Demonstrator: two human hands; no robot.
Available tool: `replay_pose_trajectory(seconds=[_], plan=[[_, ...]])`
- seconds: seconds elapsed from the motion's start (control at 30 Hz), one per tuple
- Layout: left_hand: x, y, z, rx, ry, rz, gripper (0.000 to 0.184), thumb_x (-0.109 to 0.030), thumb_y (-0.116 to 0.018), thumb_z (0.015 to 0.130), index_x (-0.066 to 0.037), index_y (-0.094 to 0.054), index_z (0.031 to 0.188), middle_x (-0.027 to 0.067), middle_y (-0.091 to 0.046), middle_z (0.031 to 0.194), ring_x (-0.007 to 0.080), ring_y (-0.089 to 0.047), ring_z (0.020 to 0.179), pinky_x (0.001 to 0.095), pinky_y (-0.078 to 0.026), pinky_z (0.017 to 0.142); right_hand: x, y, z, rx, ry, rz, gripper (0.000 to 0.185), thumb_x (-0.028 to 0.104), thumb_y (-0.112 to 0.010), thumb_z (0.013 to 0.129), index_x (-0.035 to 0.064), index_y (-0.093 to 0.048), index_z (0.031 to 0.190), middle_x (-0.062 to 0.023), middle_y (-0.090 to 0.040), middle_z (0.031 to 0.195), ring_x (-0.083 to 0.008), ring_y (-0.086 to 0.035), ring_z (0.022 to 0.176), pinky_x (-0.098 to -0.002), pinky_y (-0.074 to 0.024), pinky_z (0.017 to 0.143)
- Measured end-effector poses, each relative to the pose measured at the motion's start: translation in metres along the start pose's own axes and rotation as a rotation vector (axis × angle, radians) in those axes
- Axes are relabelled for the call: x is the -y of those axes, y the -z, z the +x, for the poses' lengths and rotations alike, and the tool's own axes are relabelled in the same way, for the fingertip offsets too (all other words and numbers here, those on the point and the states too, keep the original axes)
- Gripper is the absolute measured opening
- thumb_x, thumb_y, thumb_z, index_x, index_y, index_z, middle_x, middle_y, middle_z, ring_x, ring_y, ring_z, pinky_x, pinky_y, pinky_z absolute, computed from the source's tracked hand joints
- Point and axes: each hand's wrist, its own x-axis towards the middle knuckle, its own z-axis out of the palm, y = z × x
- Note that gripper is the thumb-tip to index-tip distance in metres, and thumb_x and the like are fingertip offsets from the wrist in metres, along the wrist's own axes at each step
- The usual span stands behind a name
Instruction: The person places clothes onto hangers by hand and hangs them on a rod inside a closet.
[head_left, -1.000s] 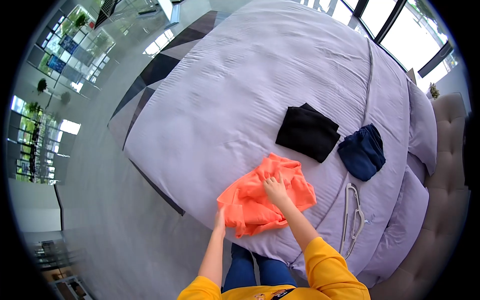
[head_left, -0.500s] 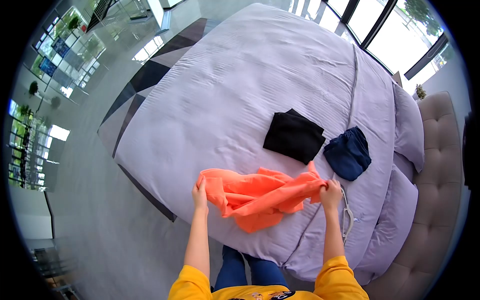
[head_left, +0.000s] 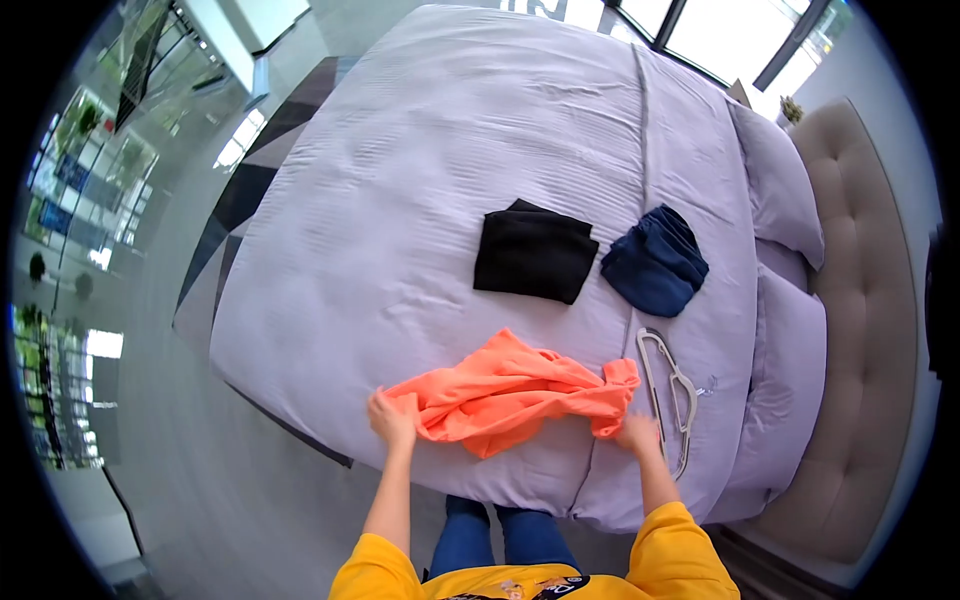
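Note:
A bunched, crumpled orange garment (head_left: 500, 395) lies across the near side of the bed in the head view; its kind is hard to make out. My left hand (head_left: 393, 418) is closed on its left end. At the opposite end, my right hand (head_left: 637, 435) grips the edge near a gathered, rolled part, slightly blurred by motion. Just right of that hand, a white clothes hanger (head_left: 684, 400) rests on the bedding. Beyond the garment lie a folded black garment (head_left: 535, 252) and, to its right, a folded navy blue garment (head_left: 656, 262).
The large bed (head_left: 400, 170) has lilac-grey bedding. Pillows (head_left: 785, 365) lie at its right, against a tufted beige headboard (head_left: 850, 300). A patterned rug (head_left: 230, 215) shows beyond the bed's left edge. A small plant (head_left: 790, 108) stands at the far right corner.
The orange garment has been lowered and drawn nearer, and its folds have shifted. Both hands have moved down with it. The hanger shows more fully, and the camera view has shifted.

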Motion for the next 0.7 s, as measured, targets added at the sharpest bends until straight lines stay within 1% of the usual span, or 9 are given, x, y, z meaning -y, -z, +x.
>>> replay_pose_trajectory(seconds=[0.1,0.2,0.3,0.4,0.43,0.53,0.6,0.67,0.7], plan=[[-0.034,-0.019,-0.016,0.141,-0.698,0.085,0.058,-0.026,-0.061,0.074,-0.002,-0.038,0.121,0.0178,-0.039,0.123,0.0343,-0.035,0.116,0.0458,-0.029,0.096,0.039,-0.02,0.006,-0.88,0.29,0.328,0.062,0.006,-0.057,0.061,0.0029,-0.04,0.12,-0.0131,-0.043,0.121,-0.0306,-0.039,0.114,-0.05,-0.0222,0.099],[-0.082,-0.043,-0.043,0.251,-1.058,0.021,0.063,-0.026,-0.063,0.072,-0.004,-0.036,0.125,0.0157,-0.035,0.129,0.0317,-0.031,0.122,0.0463,-0.022,0.101,0.077,-0.021,0.007,-0.836,0.583,0.116,0.06,0.005,-0.056,0.061,0.0045,-0.042,0.12,-0.0127,-0.05,0.112,-0.0279,-0.043,0.11,-0.0513,-0.0185,0.1],[-0.123,-0.069,-0.063,0.38,-1.268,0.142,0.067,-0.025,-0.063,0.071,-0.007,-0.033,0.128,0.0158,-0.033,0.131,0.0283,-0.029,0.124,0.0468,-0.023,0.101,0.087,-0.051,0.008,-0.463,0.592,0.325,0.01,0.012,-0.057,0.061,0.0042,-0.061,0.064,-0.0125,-0.057,0.079,-0.0271,-0.055,0.08,-0.0406,-0.0436,0.075],[-0.155,-0.073,-0.079,0.443,-1.431,0.346,0.07,-0.023,-0.065,0.069,-0.01,-0.032,0.13,0.0151,-0.03,0.134,0.0249,-0.028,0.125,0.0475,-0.026,0.099,0.089,-0.077,-0.036,-0.521,0.66,0.358,0.014,0.016,-0.056,0.063,0.0037,-0.062,0.065,-0.0122,-0.057,0.07,-0.0283,-0.058,0.069,-0.0396,-0.0465,0.064],[-0.155,-0.085,-0.079,0.333,-1.499,0.306,0.059,-0.022,-0.06,0.072,-0.013,-0.039,0.126,0.0169,-0.044,0.123,0.0255,-0.04,0.117,0.0482,-0.031,0.094,0.089,-0.09,-0.047,-0.393,0.626,0.343,0.015,0.017,-0.055,0.064,0.0045,-0.063,0.067,-0.0123,-0.059,0.072,-0.0282,-0.059,0.069,-0.0399,-0.0471,0.064],[-0.171,-0.105,-0.069,0.634,-1.284,0.481,0.04,-0.019,-0.052,0.076,-0.012,-0.048,0.116,0.0192,-0.057,0.101,0.0291,-0.053,0.098,0.0468,-0.038,0.084,0.081,-0.112,-0.069,-0.146,0.468,0.314,0.018,0.019,-0.053,0.067,0.0064,-0.065,0.071,-0.0126,-0.062,0.077,-0.0277,-0.062,0.072,-0.0395,-0.0483,0.064],[-0.173,-0.093,-0.064,0.731,-0.949,0.181,0.028,-0.014,-0.042,0.08,-0.007,-0.052,0.105,0.0209,-0.059,0.084,0.0325,-0.057,0.083,0.0456,-0.042,0.073,0.069,-0.127,-0.072,0.013,0.291,0.253,0.021,0.021,-0.05,0.07,0.0085,-0.067,0.076,-0.0125,-0.064,0.084,-0.0266,-0.063,0.077,-0.0388,-0.0492,0.065],[-0.169,-0.098,-0.034,0.49,-0.961,-0.15,0.027,-0.012,-0.039,0.082,-0.001,-0.051,0.104,0.0192,-0.059,0.085,0.0295,-0.057,0.077,0.0422,-0.044,0.066,0.045,-0.137,-0.072,0.057,0.15,0.221,0.024,0.021,-0.05,0.072,0.0098,-0.067,0.085,-0.0108,-0.065,0.086,-0.0247,-0.063,0.079,-0.0404,-0.0492,0.064],[-0.171,-0.084,-0.018,0.595,-0.74,-0.34,0.029,-0.014,-0.04,0.083,0.001,-0.05,0.106,0.0168,-0.059,0.085,0.0269,-0.055,0.076,0.0399,-0.044,0.066,0.03,-0.14,-0.07,0.097,0.065,0.225,0.025,0.021,-0.049,0.074,0.0107,-0.066,0.088,-0.01,-0.065,0.089,-0.0229,-0.063,0.082,-0.0417,-0.0488,0.065]])
